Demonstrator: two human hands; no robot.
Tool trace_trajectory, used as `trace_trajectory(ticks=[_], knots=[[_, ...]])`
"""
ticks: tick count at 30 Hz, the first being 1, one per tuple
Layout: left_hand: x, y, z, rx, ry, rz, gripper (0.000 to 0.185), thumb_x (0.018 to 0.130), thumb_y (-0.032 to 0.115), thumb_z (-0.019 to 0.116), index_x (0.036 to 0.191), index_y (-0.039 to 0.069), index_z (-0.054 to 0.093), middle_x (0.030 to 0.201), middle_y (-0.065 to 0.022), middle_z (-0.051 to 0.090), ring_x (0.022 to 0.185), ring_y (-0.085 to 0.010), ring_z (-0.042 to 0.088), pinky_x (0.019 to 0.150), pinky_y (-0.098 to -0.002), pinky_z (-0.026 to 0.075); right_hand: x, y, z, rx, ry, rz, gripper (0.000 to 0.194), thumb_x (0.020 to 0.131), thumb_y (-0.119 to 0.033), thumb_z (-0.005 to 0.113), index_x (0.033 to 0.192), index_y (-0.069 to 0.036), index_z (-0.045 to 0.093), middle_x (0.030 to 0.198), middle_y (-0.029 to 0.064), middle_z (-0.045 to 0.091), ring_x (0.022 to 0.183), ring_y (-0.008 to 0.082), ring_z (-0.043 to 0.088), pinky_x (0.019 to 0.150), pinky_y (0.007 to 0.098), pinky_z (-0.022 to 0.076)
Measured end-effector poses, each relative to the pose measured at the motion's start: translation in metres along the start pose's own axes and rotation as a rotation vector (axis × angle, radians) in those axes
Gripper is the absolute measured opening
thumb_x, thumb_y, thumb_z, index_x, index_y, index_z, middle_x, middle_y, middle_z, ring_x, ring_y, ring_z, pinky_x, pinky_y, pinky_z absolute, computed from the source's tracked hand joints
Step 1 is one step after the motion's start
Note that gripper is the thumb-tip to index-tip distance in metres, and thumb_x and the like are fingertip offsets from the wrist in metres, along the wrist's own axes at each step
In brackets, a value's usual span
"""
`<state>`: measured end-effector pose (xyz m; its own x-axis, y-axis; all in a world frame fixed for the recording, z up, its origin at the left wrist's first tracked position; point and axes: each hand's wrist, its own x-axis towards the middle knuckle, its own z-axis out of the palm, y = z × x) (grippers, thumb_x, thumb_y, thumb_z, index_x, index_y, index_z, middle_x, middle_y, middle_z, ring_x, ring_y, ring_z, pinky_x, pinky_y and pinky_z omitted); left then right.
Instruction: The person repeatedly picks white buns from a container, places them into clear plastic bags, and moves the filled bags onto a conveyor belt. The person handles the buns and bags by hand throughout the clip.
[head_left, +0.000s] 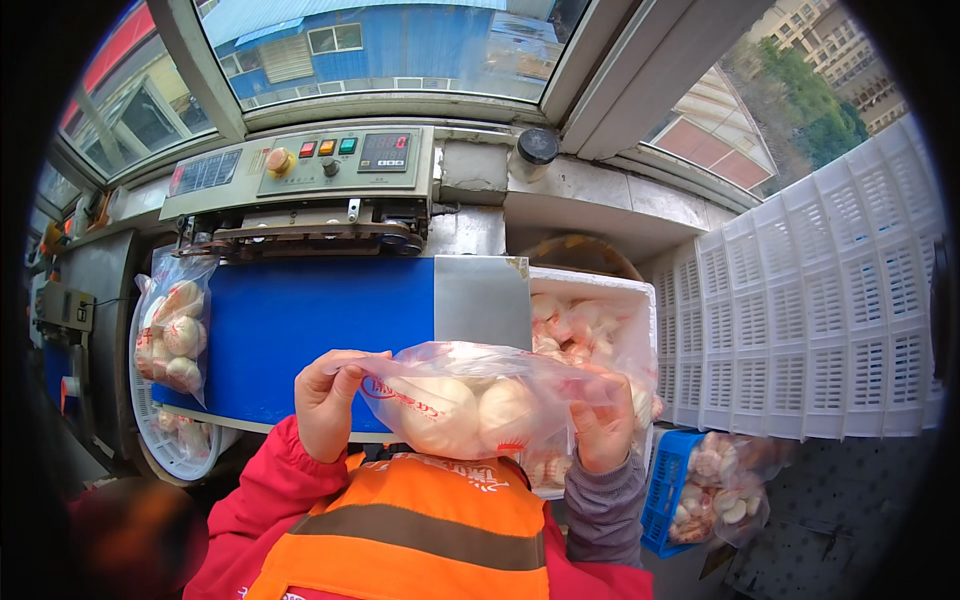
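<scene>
A clear plastic bag of white steamed buns (457, 412), printed in red, is held up close before my chest. My left hand (328, 401) pinches one upper corner of the bag, thumb against fingers. At the opposite corner, my right hand (606, 420) grips the film in the same way. Behind the bag lie the blue conveyor belt (322, 315) and the band sealing machine (300, 187) with its buttons and lit display. Another bag of buns (176, 330) hangs at the belt's left end, over a white plastic basket (180, 457).
Bagged buns fill a white foam box (651, 315) right of the metal plate (480, 300). Stacked white crates (810, 300) rise farther right. Below them, a blue crate (660, 495) holds more bags. A dark-lidded jar (534, 154) stands on the window ledge.
</scene>
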<state>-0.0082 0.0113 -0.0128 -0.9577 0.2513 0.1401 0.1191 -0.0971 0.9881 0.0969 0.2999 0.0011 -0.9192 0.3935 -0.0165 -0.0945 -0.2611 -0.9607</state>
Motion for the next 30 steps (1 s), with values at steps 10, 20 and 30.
trace_trajectory(ticks=[10,20,30], knots=[[-0.002,-0.005,-0.006,0.001,0.105,-0.008,0.029,0.106,0.022,0.053,0.097,0.000,0.069,0.097,-0.0102,0.074,0.088,-0.0143,0.067,0.080,-0.0263,0.051,0.023,0.026,-0.004,-0.119,-0.099,-0.139,0.007,0.093,-0.004,0.070,0.091,-0.001,0.064,0.097,0.0051,0.065,0.092,0.0140,0.060,0.085,0.0278,0.0470],[0.089,-0.090,0.022,-0.252,0.028,-0.375,0.024,0.104,0.020,0.053,0.105,0.001,0.068,0.090,-0.0033,0.069,0.082,-0.0105,0.065,0.075,-0.0251,0.053,0.070,0.079,-0.030,0.485,0.190,0.197,0.011,0.094,-0.016,0.071,0.095,-0.007,0.065,0.084,0.0013,0.066,0.077,0.0140,0.063,0.086,0.0424,0.0593],[0.137,-0.181,0.052,-0.414,0.133,-0.674,0.026,0.101,0.022,0.053,0.098,0.000,0.067,0.083,-0.0084,0.068,0.068,-0.0191,0.067,0.066,-0.0330,0.056,0.145,0.134,-0.065,0.634,0.163,0.435,0.029,0.097,-0.028,0.066,0.113,-0.004,0.065,0.100,0.0114,0.071,0.086,0.0265,0.068,0.090,0.0501,0.0563]])
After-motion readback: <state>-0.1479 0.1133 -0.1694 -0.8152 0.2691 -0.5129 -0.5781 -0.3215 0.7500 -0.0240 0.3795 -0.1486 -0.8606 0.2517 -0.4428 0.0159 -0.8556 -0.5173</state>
